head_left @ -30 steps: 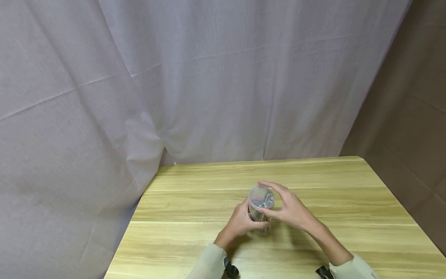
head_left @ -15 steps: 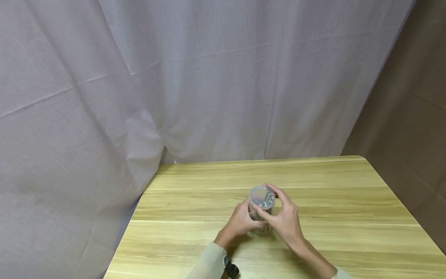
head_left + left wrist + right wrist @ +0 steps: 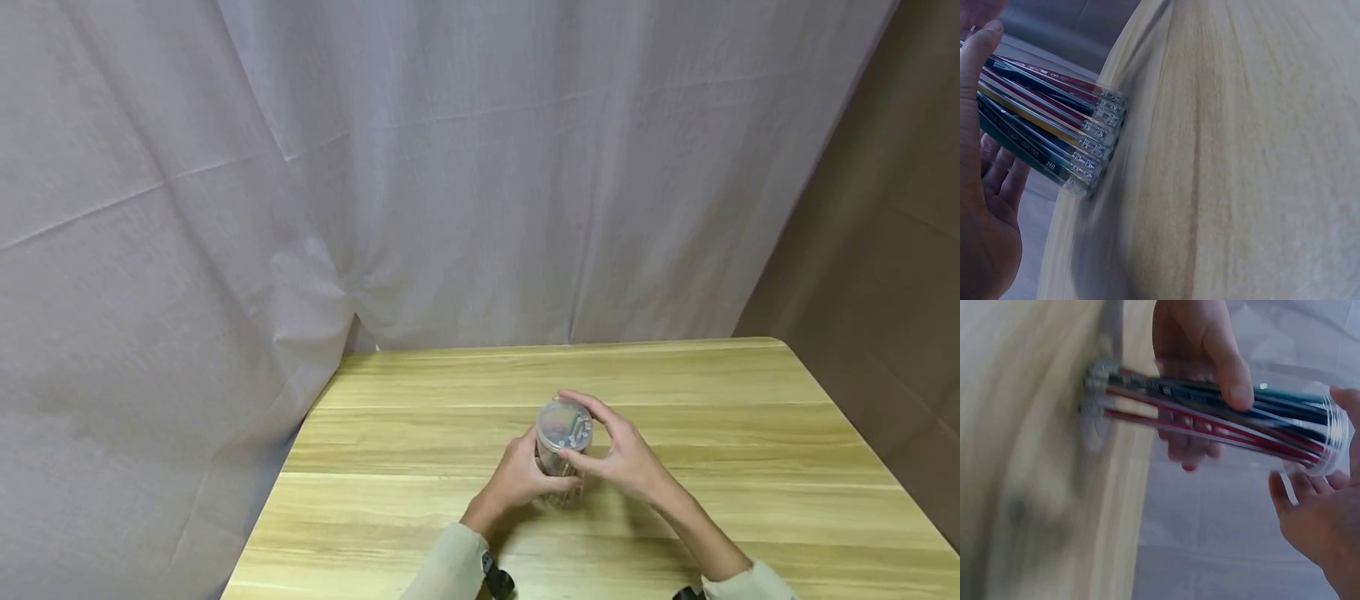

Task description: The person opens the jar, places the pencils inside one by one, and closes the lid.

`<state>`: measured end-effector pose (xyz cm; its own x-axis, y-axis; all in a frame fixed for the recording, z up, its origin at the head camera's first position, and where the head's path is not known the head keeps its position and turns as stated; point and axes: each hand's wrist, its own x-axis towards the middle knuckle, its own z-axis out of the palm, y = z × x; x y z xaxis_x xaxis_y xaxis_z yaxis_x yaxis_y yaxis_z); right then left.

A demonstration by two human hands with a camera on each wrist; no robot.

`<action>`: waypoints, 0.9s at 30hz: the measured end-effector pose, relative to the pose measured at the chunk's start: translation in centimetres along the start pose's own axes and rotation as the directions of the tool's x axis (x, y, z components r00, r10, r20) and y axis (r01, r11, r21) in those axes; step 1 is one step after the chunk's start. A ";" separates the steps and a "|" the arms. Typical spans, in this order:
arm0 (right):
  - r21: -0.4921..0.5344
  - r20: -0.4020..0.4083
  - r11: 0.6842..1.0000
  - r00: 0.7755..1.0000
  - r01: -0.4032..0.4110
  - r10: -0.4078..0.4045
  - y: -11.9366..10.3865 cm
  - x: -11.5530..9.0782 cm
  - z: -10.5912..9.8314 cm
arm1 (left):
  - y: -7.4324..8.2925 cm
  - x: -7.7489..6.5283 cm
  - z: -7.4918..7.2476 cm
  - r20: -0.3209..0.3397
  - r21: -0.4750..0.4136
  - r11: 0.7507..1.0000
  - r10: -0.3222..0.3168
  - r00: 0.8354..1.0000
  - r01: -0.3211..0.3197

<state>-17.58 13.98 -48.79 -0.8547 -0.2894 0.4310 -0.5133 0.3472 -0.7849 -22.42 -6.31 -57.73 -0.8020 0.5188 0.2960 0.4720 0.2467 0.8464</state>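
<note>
A clear plastic jar (image 3: 1260,434) of pencils stands upright over the table in the head view. Dark green, blue, red and yellow pencils (image 3: 1035,125) show through its wall, one marked HB. My left hand (image 3: 517,477) grips the body of the jar from the left, thumb across the near side. On top is a round translucent lid (image 3: 561,423). My right hand (image 3: 630,458) holds the rim of that lid, thumb on the near edge and fingers on the far edge. Whether the jar's base touches the table, I cannot tell.
The wood-grain table (image 3: 405,433) runs under both hands. Grey cloth (image 3: 465,208) hangs behind it and at the left, and a brown cloth (image 3: 870,275) at the right. A dark wrist device (image 3: 498,578) sits at the left sleeve.
My right hand turned inward around the lid, its thumb sliding left along the rim, then swung back out to nearly its first pose. My left hand and the jar stayed almost still.
</note>
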 end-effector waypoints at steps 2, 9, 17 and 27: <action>0.016 -0.035 1.000 0.999 -0.006 0.007 0.3 -0.2 0.3 | -0.1 -0.1 0.0 0.000 -0.009 1.000 -0.010 1.000 0.010; 0.016 -0.154 1.000 0.988 0.006 -0.004 0.4 -0.5 1.7 | -0.4 0.0 -0.1 0.004 0.010 1.000 0.022 1.000 -0.022; 0.018 -0.113 1.000 0.994 -0.008 0.010 0.7 -0.5 1.8 | -0.7 0.1 -0.3 0.005 0.021 1.000 0.018 1.000 -0.018; -0.085 0.052 0.996 0.998 -0.029 0.033 2.3 -0.3 -0.4 | 0.1 0.6 -2.0 0.092 0.077 0.997 -0.021 0.996 0.014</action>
<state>-18.52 15.20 -50.57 -0.8663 -0.3231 0.3810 -0.4930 0.4301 -0.7563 -23.55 -7.59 -56.57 -0.7746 0.5865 0.2366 0.4879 0.3162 0.8136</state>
